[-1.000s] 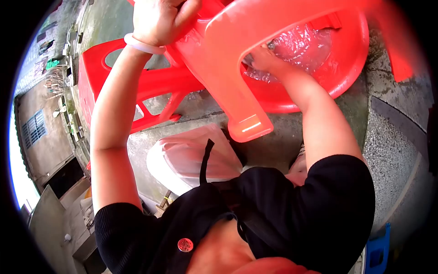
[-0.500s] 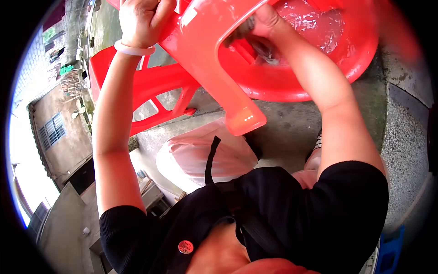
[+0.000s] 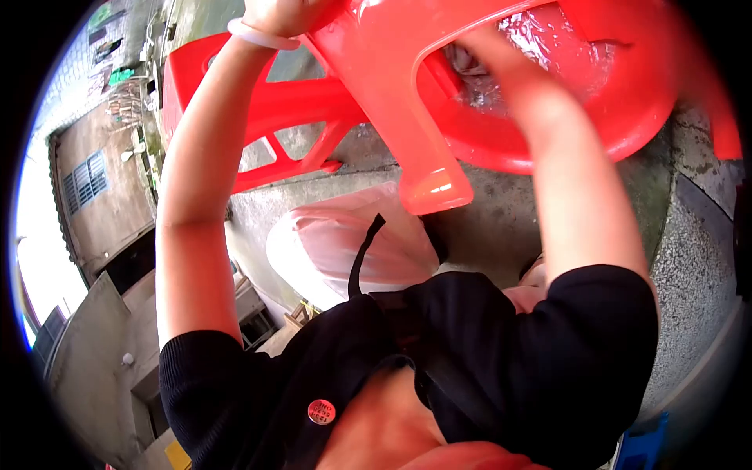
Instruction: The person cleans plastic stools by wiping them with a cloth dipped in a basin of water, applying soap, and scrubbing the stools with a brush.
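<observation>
A red plastic stool is tilted over a round red basin with water in it. At the top edge, my left hand, with a pale bangle at the wrist, is closed on the stool; its fingers are partly out of frame. My right hand reaches through the stool's opening, down at the water. Beside it is a wet greyish cloth. The fingers of my right hand are hidden, so its grip cannot be made out.
A second red stool stands at the left of the basin on wet concrete. Pale fabric covers my knee. A blue plastic item is at the lower right. A building with a barred window is at the far left.
My right hand has moved down from the stool's inner edge toward the water with the cloth. The view has shifted, and my left hand shows nearer the top edge.
</observation>
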The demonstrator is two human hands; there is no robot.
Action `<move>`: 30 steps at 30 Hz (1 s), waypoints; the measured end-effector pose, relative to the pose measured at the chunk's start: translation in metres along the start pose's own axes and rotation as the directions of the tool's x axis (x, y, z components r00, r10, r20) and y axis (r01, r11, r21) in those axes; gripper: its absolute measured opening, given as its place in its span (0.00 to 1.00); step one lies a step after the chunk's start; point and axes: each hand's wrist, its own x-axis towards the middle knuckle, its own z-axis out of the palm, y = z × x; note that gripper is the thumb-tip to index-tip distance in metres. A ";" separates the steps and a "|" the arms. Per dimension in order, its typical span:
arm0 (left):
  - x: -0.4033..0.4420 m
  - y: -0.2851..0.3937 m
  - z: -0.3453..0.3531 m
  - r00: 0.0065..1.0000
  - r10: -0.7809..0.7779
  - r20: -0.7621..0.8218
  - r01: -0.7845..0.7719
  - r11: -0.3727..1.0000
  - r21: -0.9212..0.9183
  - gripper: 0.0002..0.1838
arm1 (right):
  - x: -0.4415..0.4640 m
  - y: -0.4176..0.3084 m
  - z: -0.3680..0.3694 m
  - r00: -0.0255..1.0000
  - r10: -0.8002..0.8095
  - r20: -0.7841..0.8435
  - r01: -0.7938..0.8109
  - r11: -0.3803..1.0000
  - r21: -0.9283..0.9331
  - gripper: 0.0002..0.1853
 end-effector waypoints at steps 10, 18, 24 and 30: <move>0.002 0.005 -0.005 0.996 0.046 -0.080 -0.043 0.998 0.038 0.16 | -0.076 0.103 -0.033 0.837 0.434 0.334 -0.316 0.881 -0.352 0.24; -0.009 -0.006 -0.003 0.992 0.012 -0.128 -0.011 1.000 0.013 0.12 | -0.083 -0.092 -0.117 0.984 -0.127 0.125 -0.177 -0.771 0.612 0.09; -0.007 -0.001 -0.012 0.992 -0.068 -0.109 0.067 0.998 -0.008 0.10 | -0.128 -0.138 -0.137 0.951 -0.291 0.101 -0.287 -0.717 0.635 0.13; -0.014 -0.002 -0.014 0.996 -0.068 -0.061 0.072 0.995 0.068 0.11 | -0.156 -0.143 -0.131 0.855 -0.190 0.483 -0.516 -0.420 0.746 0.12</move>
